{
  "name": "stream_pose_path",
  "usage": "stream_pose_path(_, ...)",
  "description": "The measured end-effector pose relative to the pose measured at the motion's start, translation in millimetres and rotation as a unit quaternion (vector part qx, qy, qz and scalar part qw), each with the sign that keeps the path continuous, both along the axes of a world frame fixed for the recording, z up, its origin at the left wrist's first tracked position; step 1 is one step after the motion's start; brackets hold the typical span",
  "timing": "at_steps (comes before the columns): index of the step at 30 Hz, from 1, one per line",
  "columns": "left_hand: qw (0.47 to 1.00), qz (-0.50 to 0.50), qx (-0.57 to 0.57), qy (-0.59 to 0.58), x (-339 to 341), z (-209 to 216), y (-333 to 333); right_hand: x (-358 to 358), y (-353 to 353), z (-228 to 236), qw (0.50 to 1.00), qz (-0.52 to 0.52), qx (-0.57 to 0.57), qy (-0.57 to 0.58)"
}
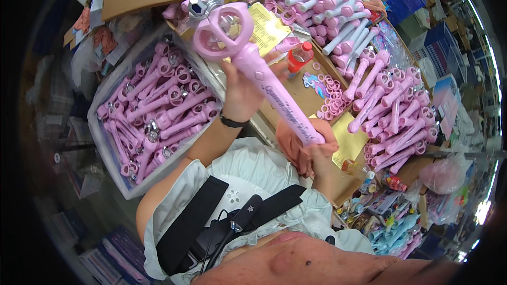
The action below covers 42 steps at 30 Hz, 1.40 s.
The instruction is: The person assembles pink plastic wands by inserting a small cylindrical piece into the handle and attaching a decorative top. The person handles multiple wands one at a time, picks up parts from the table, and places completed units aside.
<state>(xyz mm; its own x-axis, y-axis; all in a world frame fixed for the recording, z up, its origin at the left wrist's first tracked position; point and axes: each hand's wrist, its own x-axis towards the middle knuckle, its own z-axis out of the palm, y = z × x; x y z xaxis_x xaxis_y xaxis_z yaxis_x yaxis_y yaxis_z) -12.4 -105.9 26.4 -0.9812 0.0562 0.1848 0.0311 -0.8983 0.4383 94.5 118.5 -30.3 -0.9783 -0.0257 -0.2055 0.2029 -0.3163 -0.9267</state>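
Note:
A pink toy wand [280, 96] with a ring-shaped head and a silver gem tip slants across the middle, close to me. My right hand [323, 159] grips its lower end through an orange cloth [299, 148]. Behind the shaft, below the wand's head, is my left hand [244, 92]. Its thumb shows on one side and its slightly blurred fingers stretch out on the other. The shaft hides part of the palm, so whether it touches the wand is unclear.
At left stands a lined bin [127, 190] full of pink wands. Wand parts [327, 5] and more wands [393, 108] are heaped at far and right. A red-capped bottle [300, 57] and small pink rings [332, 97] occupy a cardboard tray. Yellow sheets [269, 27] lie nearby.

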Motion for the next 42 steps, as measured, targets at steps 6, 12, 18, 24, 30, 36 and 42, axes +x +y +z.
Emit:
stream_pose_path(6, 0.991, 0.075, -0.013, -0.107, -8.1, 3.8, 13.9, -10.3, -16.5, 10.3, 0.961, 0.014, 0.236, 0.141)
stream_pose_path(12, 0.990, 0.018, -0.029, -0.138, -12.2, -0.6, 16.5, -18.7, -40.4, 30.9, 0.958, 0.244, -0.145, -0.049)
stream_pose_path(18, 0.974, 0.066, -0.120, -0.179, -16.5, -4.7, 19.6, -17.1, -44.6, 28.4, 0.955, 0.228, 0.185, -0.050)
stream_pose_path(24, 0.974, 0.099, -0.136, -0.149, -17.0, -14.8, 10.9, -4.6, -35.5, 2.8, 0.943, 0.177, 0.283, 0.000)
stream_pose_path(30, 0.974, 0.117, -0.146, -0.127, -24.7, -18.8, -13.3, -30.2, -30.8, -9.3, 0.966, -0.194, 0.165, -0.052)
stream_pose_path(36, 0.916, -0.017, -0.395, -0.069, -15.2, -20.6, -32.1, -37.7, -18.9, -10.6, 0.983, -0.114, 0.132, 0.055)
stream_pose_path(42, 0.744, -0.054, -0.660, 0.092, 30.8, -30.1, 17.2, -81.7, -42.9, -8.6, 0.867, 0.064, 0.374, 0.322)
